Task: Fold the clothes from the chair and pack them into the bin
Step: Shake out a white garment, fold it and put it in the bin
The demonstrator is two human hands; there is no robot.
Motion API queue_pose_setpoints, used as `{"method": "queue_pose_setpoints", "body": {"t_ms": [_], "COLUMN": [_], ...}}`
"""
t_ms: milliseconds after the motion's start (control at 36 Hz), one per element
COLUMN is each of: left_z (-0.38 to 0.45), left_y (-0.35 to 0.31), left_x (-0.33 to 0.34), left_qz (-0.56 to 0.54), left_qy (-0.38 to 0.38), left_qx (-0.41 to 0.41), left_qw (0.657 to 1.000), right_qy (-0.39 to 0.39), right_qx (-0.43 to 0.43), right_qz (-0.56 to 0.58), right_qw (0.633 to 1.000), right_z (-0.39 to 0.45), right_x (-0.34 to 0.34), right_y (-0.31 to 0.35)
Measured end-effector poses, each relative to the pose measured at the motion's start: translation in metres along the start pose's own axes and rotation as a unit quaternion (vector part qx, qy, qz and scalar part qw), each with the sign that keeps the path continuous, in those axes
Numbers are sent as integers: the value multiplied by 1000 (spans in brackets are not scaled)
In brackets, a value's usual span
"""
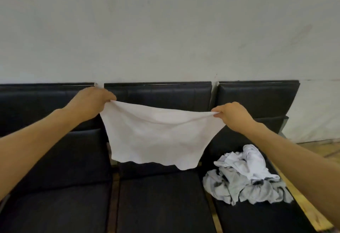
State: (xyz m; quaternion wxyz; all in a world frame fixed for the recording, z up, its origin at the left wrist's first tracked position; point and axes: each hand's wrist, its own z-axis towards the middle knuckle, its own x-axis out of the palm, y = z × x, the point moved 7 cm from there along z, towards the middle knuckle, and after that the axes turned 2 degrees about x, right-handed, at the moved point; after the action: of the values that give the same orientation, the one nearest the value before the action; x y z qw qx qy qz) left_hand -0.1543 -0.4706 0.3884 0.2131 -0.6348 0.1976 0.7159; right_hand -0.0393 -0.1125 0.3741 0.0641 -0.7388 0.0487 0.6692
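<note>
Both my bare forearms reach out from the bottom corners of the frame toward a row of black cushioned seats (161, 199) set against a pale wall (165, 26). My left hand (91, 103) pinches one top corner of a white cloth (156, 135) and my right hand (234, 116) pinches the other, fingers and thumb curled tight on the fabric at each end. Stretched between them, the cloth hangs in the air in front of the middle seat's backrest, its top edge sagging slightly and its wavy lower hem dangling free just above the seat cushion. It looks thin, soft and plain, roughly rectangular, with faint creases across its face. I judge the job to be at an early stage: this piece is spread out but carries no fold yet, and a crumpled heap of white and grey clothes (246, 177) waits on the right-hand seat, beside my right forearm. No folded items show anywhere, and the bin is out of sight, so I cannot tell whether anything has been packed.
</note>
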Motion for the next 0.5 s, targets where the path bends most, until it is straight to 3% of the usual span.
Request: {"method": "queue_pose_setpoints", "body": {"t_ms": [222,389,500], "left_z": [-61,-139,-203], "left_y": [-25,-70,-113], "left_x": [105,218,320], "left_qz": [-71,-51,-55], "left_qy": [1,-52,-49], "left_qx": [9,88,95], "left_qw": [997,993,993], "right_qy": [14,29,7], "right_qx": [-53,-89,-153], "right_qz": [25,33,52], "right_qw": [998,995,987], "right_z": [-15,-53,-107], "right_x": [108,252,372], "right_y": [6,11,12]}}
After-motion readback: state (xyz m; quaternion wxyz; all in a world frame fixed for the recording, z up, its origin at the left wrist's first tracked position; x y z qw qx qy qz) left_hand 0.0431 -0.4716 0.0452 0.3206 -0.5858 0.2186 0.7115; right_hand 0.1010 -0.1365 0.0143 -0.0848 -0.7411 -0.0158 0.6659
